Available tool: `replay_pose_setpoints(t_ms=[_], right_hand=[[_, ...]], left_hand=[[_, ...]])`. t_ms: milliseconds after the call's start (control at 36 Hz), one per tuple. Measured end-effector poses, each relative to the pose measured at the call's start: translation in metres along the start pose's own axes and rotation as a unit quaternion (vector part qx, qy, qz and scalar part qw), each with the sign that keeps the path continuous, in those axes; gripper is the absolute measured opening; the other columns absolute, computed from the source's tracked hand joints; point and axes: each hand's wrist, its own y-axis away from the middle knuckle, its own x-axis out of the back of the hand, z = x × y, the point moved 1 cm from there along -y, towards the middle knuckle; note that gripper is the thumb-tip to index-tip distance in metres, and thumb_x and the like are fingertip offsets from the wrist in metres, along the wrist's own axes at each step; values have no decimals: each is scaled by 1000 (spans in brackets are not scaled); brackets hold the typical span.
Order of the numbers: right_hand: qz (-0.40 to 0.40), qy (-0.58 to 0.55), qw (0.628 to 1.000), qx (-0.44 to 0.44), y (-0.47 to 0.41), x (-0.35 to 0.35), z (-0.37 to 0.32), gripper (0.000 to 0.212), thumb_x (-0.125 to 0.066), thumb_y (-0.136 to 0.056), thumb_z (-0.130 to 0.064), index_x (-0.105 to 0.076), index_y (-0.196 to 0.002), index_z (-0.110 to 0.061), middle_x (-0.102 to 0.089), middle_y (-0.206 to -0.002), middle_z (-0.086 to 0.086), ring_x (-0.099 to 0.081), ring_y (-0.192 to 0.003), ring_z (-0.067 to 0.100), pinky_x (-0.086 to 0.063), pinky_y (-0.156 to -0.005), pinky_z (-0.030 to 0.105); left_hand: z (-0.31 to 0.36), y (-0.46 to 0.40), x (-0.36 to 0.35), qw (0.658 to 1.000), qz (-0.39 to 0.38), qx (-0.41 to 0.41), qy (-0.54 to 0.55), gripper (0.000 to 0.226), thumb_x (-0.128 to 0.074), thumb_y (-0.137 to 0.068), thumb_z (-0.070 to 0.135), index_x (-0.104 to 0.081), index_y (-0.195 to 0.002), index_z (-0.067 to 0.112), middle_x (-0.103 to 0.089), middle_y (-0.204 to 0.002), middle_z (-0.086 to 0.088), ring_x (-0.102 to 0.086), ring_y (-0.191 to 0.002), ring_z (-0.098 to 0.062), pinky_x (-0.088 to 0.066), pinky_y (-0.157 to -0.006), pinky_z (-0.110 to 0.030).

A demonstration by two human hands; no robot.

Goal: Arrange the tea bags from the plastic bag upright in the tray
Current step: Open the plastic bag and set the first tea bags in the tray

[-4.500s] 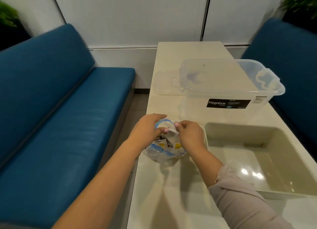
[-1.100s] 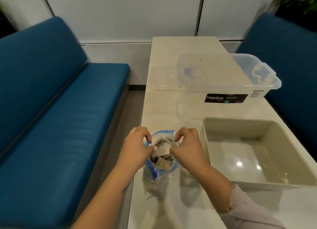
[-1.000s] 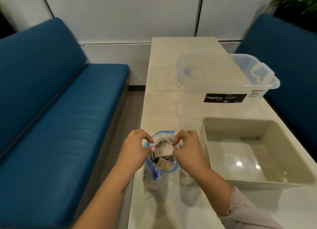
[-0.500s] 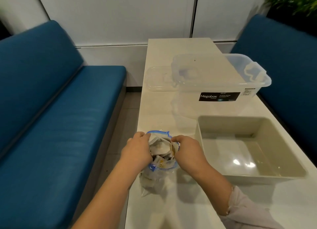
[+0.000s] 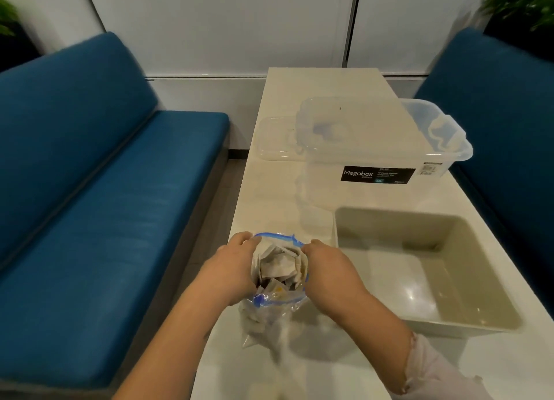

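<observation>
A clear plastic bag (image 5: 263,318) with a blue zip rim stands on the table near its left edge. Its mouth is pulled wide, and several white tea bags (image 5: 277,266) show inside. My left hand (image 5: 230,267) grips the left side of the rim and my right hand (image 5: 326,267) grips the right side. The beige tray (image 5: 467,327) sits just right of the bag, with nothing visible inside it.
A clear Megabox storage box (image 5: 380,154) stands behind the tray, its clear lid (image 5: 275,139) lying to its left. The cream table (image 5: 269,196) is narrow, with a blue bench (image 5: 105,196) on the left and a blue seat (image 5: 503,124) on the right.
Both hands have slid down the sides of the bag's rim and spread the mouth wider, so the tea bags show more. The view shifted slightly.
</observation>
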Motion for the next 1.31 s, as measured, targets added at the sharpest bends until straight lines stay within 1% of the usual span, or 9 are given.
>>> replay_pose_setpoints(t_ms=[111, 361, 500, 639, 833, 972, 1083, 1167, 1306], right_hand=[[-20, 30, 999, 30, -3, 0, 4, 23, -51, -83, -11, -56, -106, -13, -54, -107, 5, -56, -96, 26, -33, -67, 25], [46, 37, 996, 72, -20, 27, 9, 28, -51, -92, -36, -60, -115, -24, -61, -107, 2, -48, -109, 21, -42, -76, 31], [40, 103, 986, 122, -36, 22, 8, 35, -52, -89, -47, -64, -114, -26, -55, -111, 1, -44, -109, 22, -42, -86, 33], [53, 129, 976, 164, -41, 19, 9, 28, -47, -94, -34, -67, -110, -25, -53, -108, 1, -45, -105, 22, -36, -79, 31], [62, 64, 982, 167, -43, 33, 19, 22, -50, -94, -39, -68, -102, -29, -57, -104, -3, -46, -104, 20, -36, -80, 32], [69, 15, 987, 144, -45, 51, 26, 17, -54, -93, -38, -66, -102, -30, -56, -101, -3, -46, -102, 20, -31, -79, 31], [75, -28, 987, 139, -46, 63, 23, 11, -57, -92, -34, -67, -95, -29, -53, -93, -5, -45, -98, 19, -29, -77, 30], [71, -72, 984, 148, -46, 70, 18, 8, -61, -90, -32, -68, -91, -29, -55, -92, -5, -45, -94, 17, -34, -78, 31], [74, -169, 965, 186, -42, 78, 7, 3, -68, -84, -25, -71, -84, -26, -55, -87, -5, -46, -90, 13, -36, -76, 30]], left_hand=[[5, -1, -2, 999, -9, 7, 33, 94, -73, -73, 16, -18, -149, 30, -20, -150, 13, -49, -115, -17, -48, -65, -23], [16, -1, -10, 989, 89, 55, 104, 63, -68, -81, 19, -44, -137, 37, -32, -148, 6, -39, -130, -12, -39, -98, -26], [24, 0, -12, 977, 146, 87, 133, 55, -68, -81, 17, -52, -131, 36, -37, -146, 6, -40, -129, -13, -39, -98, -27], [28, 4, -13, 968, 168, 113, 145, 54, -67, -80, 15, -54, -129, 34, -40, -144, 6, -43, -127, -12, -39, -98, -26], [28, 6, -14, 958, 197, 117, 174, 50, -73, -78, 18, -59, -123, 35, -48, -138, 8, -49, -120, -10, -40, -93, -22], [31, 4, -5, 951, 221, 60, 209, 38, -75, -79, 23, -63, -113, 33, -54, -124, 14, -49, -112, -4, -36, -92, -18], [34, -2, 5, 930, 232, 15, 283, 27, -71, -83, 26, -60, -103, 41, -57, -111, 20, -54, -100, 1, -42, -86, -20], [35, -4, 13, 898, 216, -9, 383, 15, -53, -95, 29, -65, -100, 37, -66, -103, 16, -60, -98, -2, -49, -86, -24], [32, -3, 27, 834, 117, 8, 540, 39, -32, -100, 39, -65, -107, 20, -69, -106, 0, -66, -100, -18, -54, -86, -32]])
